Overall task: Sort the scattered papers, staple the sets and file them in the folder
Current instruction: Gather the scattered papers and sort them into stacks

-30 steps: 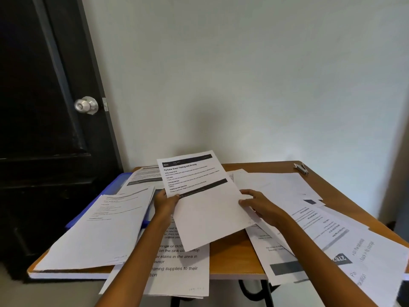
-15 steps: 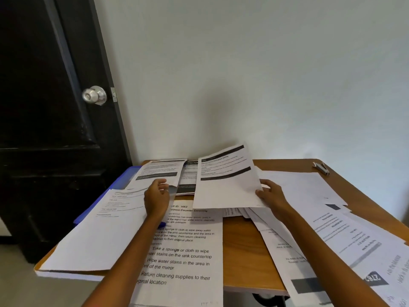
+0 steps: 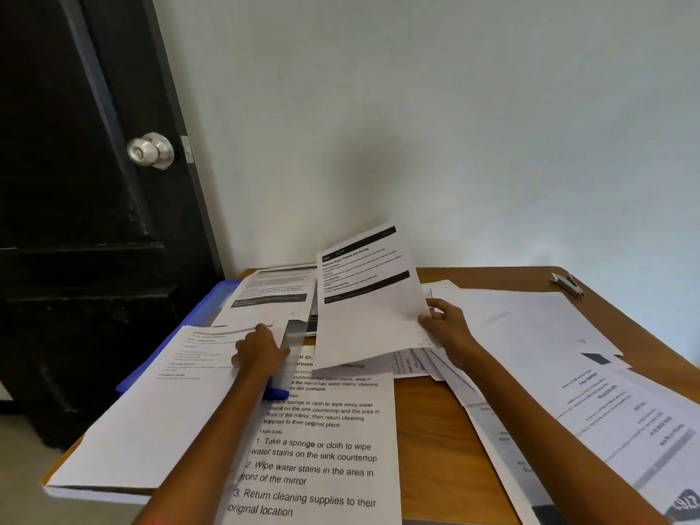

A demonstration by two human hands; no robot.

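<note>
Right hand: the right hand (image 3: 447, 327) pinches the lower right edge of a printed sheet (image 3: 363, 297), thumb on the face and fingers behind; the sheet stands tilted up off the desk, its black-banded heading away from the person, most likely so it can be read and matched to a set.

Left hand: the left hand (image 3: 261, 352) lies knuckles up on the left pile (image 3: 159, 403); its fingers curl over that pile's top sheet near the far edge, but whether they pinch it or only press it flat I cannot tell; my guess is they steady the pile so it does not slide.

Folder: a blue folder (image 3: 212, 308) shows under and beyond the left-hand fingers, mostly buried by paper; only its left edge and a corner by the wrist are visible; nothing appears filed inside it yet.

Other papers: a large-print cleaning sheet (image 3: 325, 456) lies between the two forearms, near the desk's front edge; loose sheets (image 3: 530, 335) fan out right of the right-hand fingers, some face down, some turned sideways.

Stapler: a small metal thing (image 3: 567, 284) lies well beyond the right-hand fingers at the far right corner of the desk (image 3: 428, 430); it may be the stapler, though it is too small to be sure.

Stage: sorting, by my reading; stapling and filing remain.
</note>
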